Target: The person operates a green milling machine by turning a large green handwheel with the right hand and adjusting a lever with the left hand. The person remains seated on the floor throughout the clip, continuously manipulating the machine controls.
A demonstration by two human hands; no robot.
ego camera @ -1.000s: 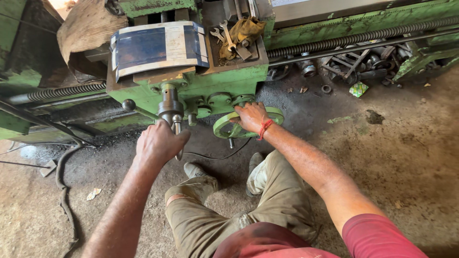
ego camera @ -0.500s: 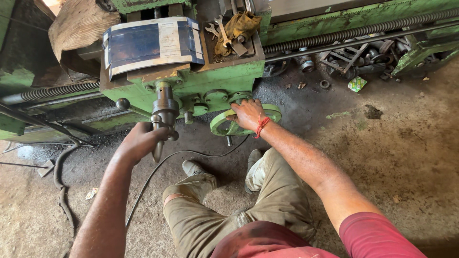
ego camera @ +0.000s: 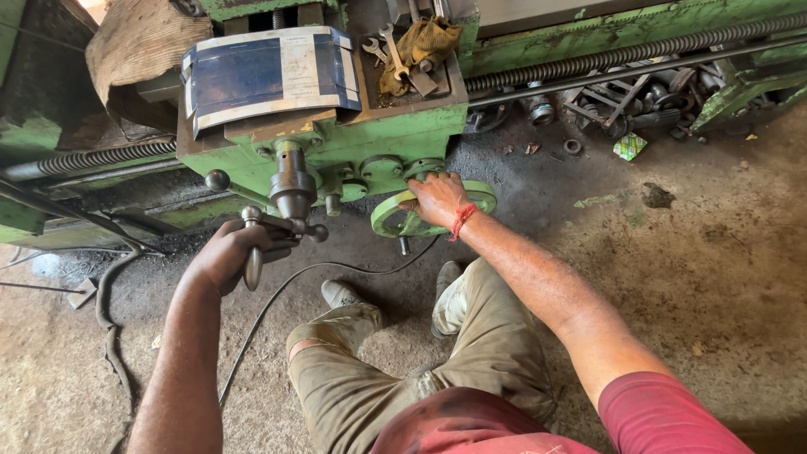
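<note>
I stand in front of a green lathe carriage [ego camera: 353,147]. My left hand [ego camera: 227,252] is closed around a steel crank handle [ego camera: 254,252] that sticks out from the cross-slide hub [ego camera: 292,192]. My right hand [ego camera: 437,200], with a red thread on the wrist, grips the rim of the green carriage handwheel [ego camera: 483,197]. A blue and white sheet [ego camera: 269,76] lies on top of the carriage.
Wrenches and a yellow rag [ego camera: 420,46] lie in a tray on the carriage. A lead screw [ego camera: 630,50] runs along the bed to the right. A black cable [ego camera: 277,294] trails over the dirt floor by my feet. Metal scrap [ego camera: 622,97] sits under the bed.
My left hand has moved up and closed around the crank handle, which it was only reaching toward before. My right hand has stayed on the handwheel.
</note>
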